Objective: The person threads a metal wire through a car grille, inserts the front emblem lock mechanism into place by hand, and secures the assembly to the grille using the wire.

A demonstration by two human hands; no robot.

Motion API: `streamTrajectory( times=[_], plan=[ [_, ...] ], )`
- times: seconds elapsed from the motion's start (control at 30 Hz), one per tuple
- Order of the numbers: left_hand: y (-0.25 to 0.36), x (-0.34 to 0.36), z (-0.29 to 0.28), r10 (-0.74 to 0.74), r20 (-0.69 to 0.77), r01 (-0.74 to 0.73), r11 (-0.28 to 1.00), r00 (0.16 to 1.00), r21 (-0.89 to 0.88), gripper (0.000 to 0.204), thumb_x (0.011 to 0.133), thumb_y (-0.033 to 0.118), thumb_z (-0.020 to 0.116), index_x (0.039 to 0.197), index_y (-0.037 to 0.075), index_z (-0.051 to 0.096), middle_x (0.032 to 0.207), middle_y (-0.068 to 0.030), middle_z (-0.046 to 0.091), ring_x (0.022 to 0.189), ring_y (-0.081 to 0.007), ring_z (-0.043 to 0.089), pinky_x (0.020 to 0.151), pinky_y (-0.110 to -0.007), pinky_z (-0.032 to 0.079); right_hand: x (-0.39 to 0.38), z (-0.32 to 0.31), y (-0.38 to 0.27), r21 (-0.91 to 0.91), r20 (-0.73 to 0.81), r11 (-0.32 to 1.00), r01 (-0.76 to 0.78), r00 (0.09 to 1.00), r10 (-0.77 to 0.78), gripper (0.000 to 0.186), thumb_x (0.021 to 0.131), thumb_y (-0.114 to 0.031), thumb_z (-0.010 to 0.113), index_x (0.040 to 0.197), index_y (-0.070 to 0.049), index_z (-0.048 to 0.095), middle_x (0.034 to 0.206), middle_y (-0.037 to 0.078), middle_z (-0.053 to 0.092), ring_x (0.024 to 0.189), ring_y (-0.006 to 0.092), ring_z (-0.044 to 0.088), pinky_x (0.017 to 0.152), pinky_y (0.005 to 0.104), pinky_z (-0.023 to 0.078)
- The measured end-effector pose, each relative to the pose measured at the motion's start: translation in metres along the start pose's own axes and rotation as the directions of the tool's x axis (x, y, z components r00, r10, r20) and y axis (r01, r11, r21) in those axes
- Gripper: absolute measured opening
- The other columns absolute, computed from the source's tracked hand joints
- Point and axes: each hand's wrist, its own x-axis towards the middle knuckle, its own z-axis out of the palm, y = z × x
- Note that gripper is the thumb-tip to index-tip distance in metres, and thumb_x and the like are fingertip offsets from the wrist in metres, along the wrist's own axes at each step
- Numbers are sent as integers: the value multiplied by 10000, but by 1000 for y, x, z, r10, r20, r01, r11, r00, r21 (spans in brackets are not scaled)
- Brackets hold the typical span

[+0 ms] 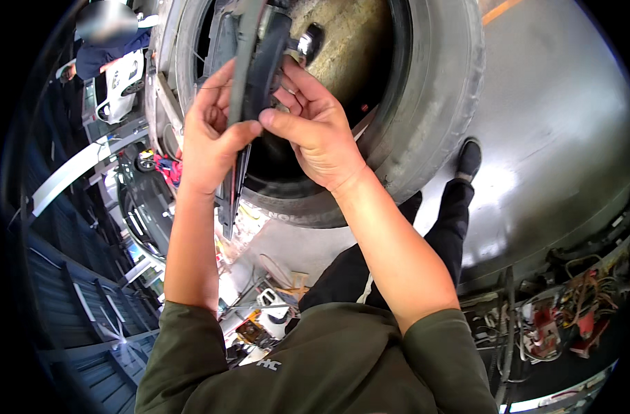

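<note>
In front of me I hold up a long, narrow black plastic piece [263, 65], which looks like a car trim part, roughly upright in the picture. My left hand [213, 134] is closed on its left side, thumb pressed along the edge. From the right, my right hand [315, 131] grips the same piece, its thumb at the near face and its fingers curled behind. A shiny dark rounded part [310, 43] sits just beyond my right fingers; whether it belongs to the piece I cannot tell. Behind both hands is a large worn tyre [435, 90].
Grey shop floor [549, 138] spreads to the right, with my shoe [469, 159] on it. Tools and cables lie on a rack [508, 324] at lower right. At left are a dark car [146, 207], a white car [125, 86] and another person [97, 58].
</note>
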Motion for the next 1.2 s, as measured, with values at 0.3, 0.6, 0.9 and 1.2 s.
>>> streamTrajectory(
  times=[0.3, 0.6, 0.9, 1.2],
  plan=[
    [4, -11, -3, 28, -39, -28, 999, 999, 18, 867, 802, 102, 728, 1603, -39, 427, 1367, -154, 702, 1191, -199, 705, 1110, -320, 511, -9, 0, 3, -65, 12, 996, 58, 998, -58, 721, 914, 91, 759, 1572, 54, 466, 1477, 124, 611, 1390, 215, 576, 1147, 363, 520],
    [-4, -14, -9, 90, 27, -91, 995, 996, 38, 923, 823, 234, 772, 1604, -68, 383, 1416, -197, 661, 1286, -268, 666, 1152, -380, 495, -8, -2, 21, -190, -26, 970, 149, 987, -157, 664, 913, 104, 758, 1527, 83, 509, 1386, 140, 675, 1297, 193, 637, 1077, 339, 567],
    [-5, -16, -4, 112, -28, -110, 992, 993, 58, 939, 806, 291, 802, 1582, -71, 414, 1363, -166, 694, 1227, -233, 689, 1115, -347, 513, -6, -3, 24, -188, -82, 968, 169, 979, -187, 539, 928, 41, 705, 1451, 97, 587, 1252, 193, 752, 1145, 231, 727, 1002, 328, 579],
    [-9, -17, -4, 41, 8, -41, 999, 999, -4, 877, 813, 48, 759, 1605, -39, 393, 1384, -152, 685, 1231, -215, 680, 1106, -330, 516, -15, 5, 6, -87, -119, 987, 133, 983, -143, 542, 938, 97, 628, 1474, 107, 552, 1310, 167, 730, 1180, 198, 702, 1017, 304, 552]
  ],
)
